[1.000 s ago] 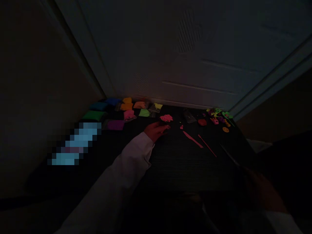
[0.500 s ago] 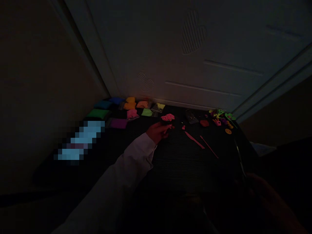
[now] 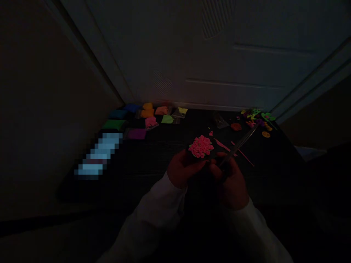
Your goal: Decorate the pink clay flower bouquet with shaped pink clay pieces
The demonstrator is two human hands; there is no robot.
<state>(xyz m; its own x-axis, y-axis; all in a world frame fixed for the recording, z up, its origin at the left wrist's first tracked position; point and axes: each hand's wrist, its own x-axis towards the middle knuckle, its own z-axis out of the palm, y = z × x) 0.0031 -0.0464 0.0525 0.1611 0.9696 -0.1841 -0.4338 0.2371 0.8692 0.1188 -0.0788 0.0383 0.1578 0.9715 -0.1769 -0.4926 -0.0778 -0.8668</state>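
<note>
Packets of coloured material (image 3: 137, 134) are lying at the far left of a dark bench (image 3: 148, 155), their colours ranging from blue and green to orange, pink and purple. A bright pixelated patch (image 3: 101, 151) is showing in front of them. Behind, a pale panel (image 3: 178, 47) is bearing ribbed heart reliefs (image 3: 162, 83). Small bright figures (image 3: 268, 117) are clustering at the far right, near a yellow disc (image 3: 265, 134); a red piece (image 3: 236, 126) and a clear packet (image 3: 220, 121) are resting to their left.

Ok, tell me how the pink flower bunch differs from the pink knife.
The flower bunch is round and clustered; the knife is long and thin. The flower bunch is in the left hand, while the knife lies on the table. Both are pink.
</note>
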